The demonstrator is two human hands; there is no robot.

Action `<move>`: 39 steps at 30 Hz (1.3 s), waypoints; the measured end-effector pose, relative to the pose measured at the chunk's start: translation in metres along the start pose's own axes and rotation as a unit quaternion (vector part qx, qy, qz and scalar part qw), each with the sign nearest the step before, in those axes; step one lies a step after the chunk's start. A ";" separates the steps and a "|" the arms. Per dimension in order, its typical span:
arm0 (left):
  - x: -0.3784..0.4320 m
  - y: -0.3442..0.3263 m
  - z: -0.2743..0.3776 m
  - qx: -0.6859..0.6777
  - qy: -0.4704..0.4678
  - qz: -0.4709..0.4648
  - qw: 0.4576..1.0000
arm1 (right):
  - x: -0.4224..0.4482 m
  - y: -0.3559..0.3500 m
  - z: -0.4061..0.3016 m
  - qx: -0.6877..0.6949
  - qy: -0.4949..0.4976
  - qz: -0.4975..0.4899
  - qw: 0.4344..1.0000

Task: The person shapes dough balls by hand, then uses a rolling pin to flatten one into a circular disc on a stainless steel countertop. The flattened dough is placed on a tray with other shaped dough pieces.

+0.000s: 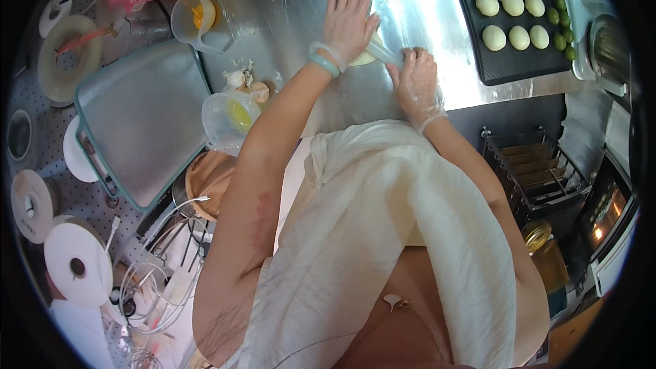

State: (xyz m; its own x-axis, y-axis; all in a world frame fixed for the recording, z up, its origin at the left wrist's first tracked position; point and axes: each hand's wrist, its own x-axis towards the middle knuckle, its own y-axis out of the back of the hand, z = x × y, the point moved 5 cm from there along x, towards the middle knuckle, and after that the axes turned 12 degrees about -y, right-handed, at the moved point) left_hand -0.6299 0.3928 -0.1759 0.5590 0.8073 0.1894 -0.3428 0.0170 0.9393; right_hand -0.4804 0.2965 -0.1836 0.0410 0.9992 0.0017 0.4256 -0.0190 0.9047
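Note:
My left hand [349, 25], in a thin clear glove with a pale green bangle at the wrist, lies flat with fingers stretched out. Its palm covers part of a flattened piece of pale dough [365, 59] on the steel worktop [328, 97]. Running diagonally between my hands is a translucent rolling pin [383, 52], its far end hidden by the left hand. My right hand [417, 84], gloved too, has its fingers curled at the pin's near end.
Dough balls [513, 4] and green balls [558, 41] sit on a black tray [528, 67] at right. On the left are a jug [184, 20] of yellow liquid, eggshells [260, 92], a plastic cup [220, 118] and a teal-rimmed board [146, 113].

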 end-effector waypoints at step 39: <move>-0.023 0.007 -0.022 0.077 -0.279 -0.151 0.945 | -0.060 -0.058 -0.084 -0.044 -0.026 -0.032 0.998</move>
State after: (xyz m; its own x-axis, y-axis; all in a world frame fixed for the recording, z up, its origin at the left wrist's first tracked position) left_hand -0.6618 0.3875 -0.1805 0.9397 0.3417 -0.0132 -0.0137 0.0762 0.9970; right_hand -0.5835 0.2406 -0.2000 0.0638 0.9950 -0.0764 0.3486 0.0496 0.9360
